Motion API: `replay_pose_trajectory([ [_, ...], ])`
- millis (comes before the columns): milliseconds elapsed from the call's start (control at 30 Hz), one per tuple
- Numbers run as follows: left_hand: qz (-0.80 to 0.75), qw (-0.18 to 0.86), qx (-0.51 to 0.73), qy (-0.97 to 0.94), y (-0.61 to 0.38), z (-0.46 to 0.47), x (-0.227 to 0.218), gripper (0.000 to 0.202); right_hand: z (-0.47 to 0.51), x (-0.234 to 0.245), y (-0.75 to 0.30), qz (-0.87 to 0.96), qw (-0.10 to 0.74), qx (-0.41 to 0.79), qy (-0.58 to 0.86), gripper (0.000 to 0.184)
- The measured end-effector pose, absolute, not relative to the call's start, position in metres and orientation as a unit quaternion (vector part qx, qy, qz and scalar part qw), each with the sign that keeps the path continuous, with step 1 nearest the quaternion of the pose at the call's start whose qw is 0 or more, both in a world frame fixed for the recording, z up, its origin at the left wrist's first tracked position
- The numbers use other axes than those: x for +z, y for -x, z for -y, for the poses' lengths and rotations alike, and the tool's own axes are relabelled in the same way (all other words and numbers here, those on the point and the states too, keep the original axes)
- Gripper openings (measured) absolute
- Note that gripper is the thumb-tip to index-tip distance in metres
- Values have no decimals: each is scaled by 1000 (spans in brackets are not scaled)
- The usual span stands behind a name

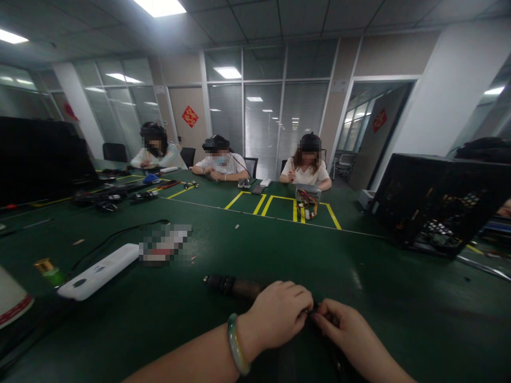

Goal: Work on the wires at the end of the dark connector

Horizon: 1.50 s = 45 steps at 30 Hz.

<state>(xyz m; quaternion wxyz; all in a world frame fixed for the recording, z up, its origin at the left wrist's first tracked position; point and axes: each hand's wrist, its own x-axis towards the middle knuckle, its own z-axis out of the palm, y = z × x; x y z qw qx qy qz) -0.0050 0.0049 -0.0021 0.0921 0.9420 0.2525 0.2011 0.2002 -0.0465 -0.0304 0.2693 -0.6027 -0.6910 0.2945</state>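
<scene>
Both your hands, left hand [279,314] and right hand [343,327], pinch fingers together on a small dark part [310,311] at lower centre; mid-assembly, steady grip needed.

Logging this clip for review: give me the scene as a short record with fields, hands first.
left hand: closed around a dark cylindrical tool, green bangle on the wrist
right hand: fingertips pinching a small dark part at the tool's end, meeting the left hand
surface: green table with yellow tape lines
near left: white power strip, black cable
right: open black computer case
far side: three seated people
</scene>
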Motion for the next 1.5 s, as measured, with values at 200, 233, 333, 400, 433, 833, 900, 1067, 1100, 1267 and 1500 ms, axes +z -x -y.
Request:
replay_pose_trajectory([
  [200, -285, 109, 209, -929, 5, -3, 0, 21, 45, -36, -203, 689, 270, 300, 602, 21],
  [233, -288, 109, 207, -929, 5, -3, 1, 20, 45, -37, -203, 688, 272, 299, 603, 21],
  [333, -280, 101, 193, -935, 5, -2, 4, 12, 44, -37, -202, 689, 273, 296, 603, 20],
  [400, -272, 94, 187, -939, 6, -2, 5, 8, 44, -36, -202, 690, 273, 298, 600, 20],
  [433, -269, 91, 185, -941, 6, -2, 6, 7, 44, -35, -201, 691, 272, 300, 599, 20],
  [833, -291, 101, 195, -931, 5, -2, 3, 16, 44, -33, -202, 687, 262, 295, 610, 22],
  [900, -277, 97, 195, -936, 6, -3, 3, 9, 45, -33, -201, 688, 262, 295, 610, 22],
  [1067, -255, 98, 195, -942, 6, -3, 4, 7, 46, -34, -202, 688, 266, 297, 607, 21],
  [1100, -259, 100, 195, -941, 6, -3, 4, 9, 46, -34, -201, 686, 267, 299, 607, 20],
  [1267, -287, 112, 205, -929, 5, -3, 1, 18, 45, -35, -201, 684, 268, 306, 605, 20],
  [1500, -260, 102, 200, -939, 5, -5, 0, 6, 45, -36, -201, 684, 275, 303, 604, 21],
])
